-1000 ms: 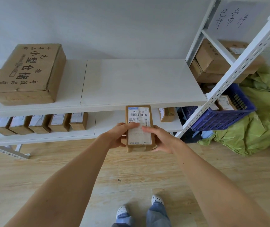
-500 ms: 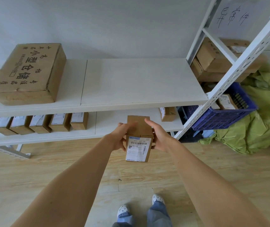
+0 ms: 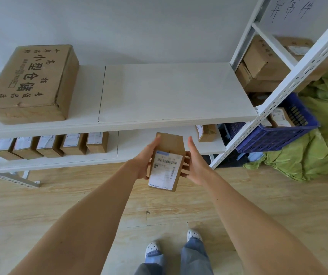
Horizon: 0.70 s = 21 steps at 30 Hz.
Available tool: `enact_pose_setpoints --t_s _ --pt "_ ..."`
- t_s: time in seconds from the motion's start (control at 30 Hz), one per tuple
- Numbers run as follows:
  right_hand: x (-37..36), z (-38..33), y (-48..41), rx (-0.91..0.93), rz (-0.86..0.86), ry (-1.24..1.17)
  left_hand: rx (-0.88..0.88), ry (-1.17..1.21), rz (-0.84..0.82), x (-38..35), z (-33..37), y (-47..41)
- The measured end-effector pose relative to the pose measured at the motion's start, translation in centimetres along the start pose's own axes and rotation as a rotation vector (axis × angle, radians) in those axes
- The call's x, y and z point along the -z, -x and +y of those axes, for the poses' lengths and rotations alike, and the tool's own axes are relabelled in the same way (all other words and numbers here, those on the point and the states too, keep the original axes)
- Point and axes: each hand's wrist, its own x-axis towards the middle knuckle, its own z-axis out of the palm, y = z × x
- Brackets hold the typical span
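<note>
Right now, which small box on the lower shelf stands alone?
The box at the right end; the other five stand side by side at the left.

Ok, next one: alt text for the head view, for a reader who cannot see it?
A person's left hand and right hand hold a small cardboard parcel, its barcode label facing the camera, in front of a white shelf rack. A row of labelled boxes stands on the lower shelf, a large carton on the upper one, a blue crate at right.
</note>
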Motion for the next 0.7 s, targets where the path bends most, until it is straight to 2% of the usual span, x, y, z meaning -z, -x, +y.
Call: enact_pose_setpoints --t_s 0.2,0.43,0.6,0.7 --pt "0.6 0.8 -0.6 0.009 -0.092 0.070 -0.006 0.063 -0.005 1.2 0.9 -0.8" --pt "0.5 3.0 -3.4 0.063 0.029 0.126 0.072 0.092 0.040 1.6 -3.3 -5.1" --pt "1.0 4.3 -8.6 0.026 0.152 0.230 0.062 0.145 0.054 1.4 -5.6 -9.3" --pt "1.2 5.0 -12.0 0.026 0.148 0.215 0.064 0.202 0.088 1.6 -6.4 -12.8"
